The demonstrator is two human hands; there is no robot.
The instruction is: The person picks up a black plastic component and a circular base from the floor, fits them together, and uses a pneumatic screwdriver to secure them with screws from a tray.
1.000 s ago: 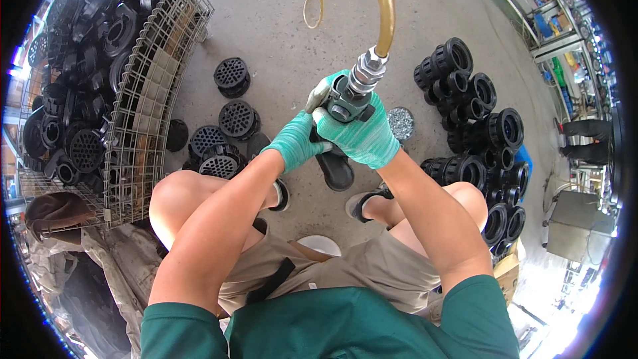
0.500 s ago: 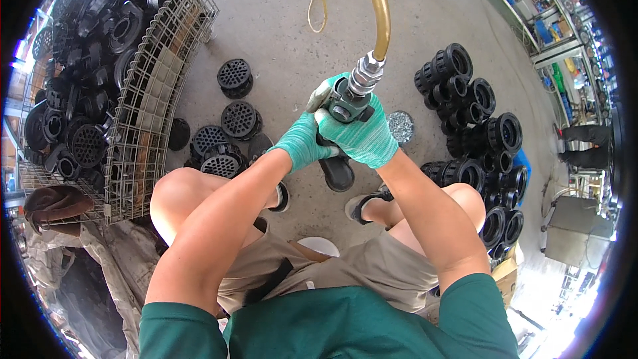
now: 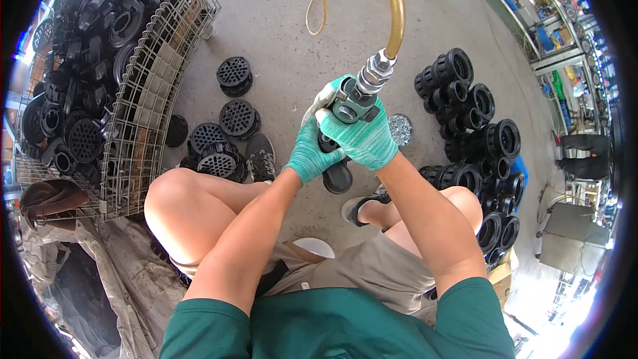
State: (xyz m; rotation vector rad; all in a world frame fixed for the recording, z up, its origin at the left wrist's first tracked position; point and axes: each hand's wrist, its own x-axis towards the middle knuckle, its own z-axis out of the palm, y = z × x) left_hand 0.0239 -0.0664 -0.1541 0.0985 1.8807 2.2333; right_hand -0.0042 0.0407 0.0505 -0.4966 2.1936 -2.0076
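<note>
Hands [image 3: 362,134] gripping tool [image 3: 347,111], parts [image 3: 86,139] in basket [image 3: 153,88], metal-filled tub [image 3: 411,134]

We see bright, fairly even light on the floor [image 3: 266,40], with glints on the metal fitting [image 3: 375,72]. White glare washes out the near right edge; our fisheye lens bends the basket [image 3: 141,110] at left and shelves [image 3: 555,58] at right.

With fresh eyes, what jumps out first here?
First, the translucent amber hose running from the top edge to the dark hand tool in the green-gloved right hand, centre. Next, the grey wire-mesh cage heaped with black plastic parts, left, and the black ring-shaped fittings, right.
</note>
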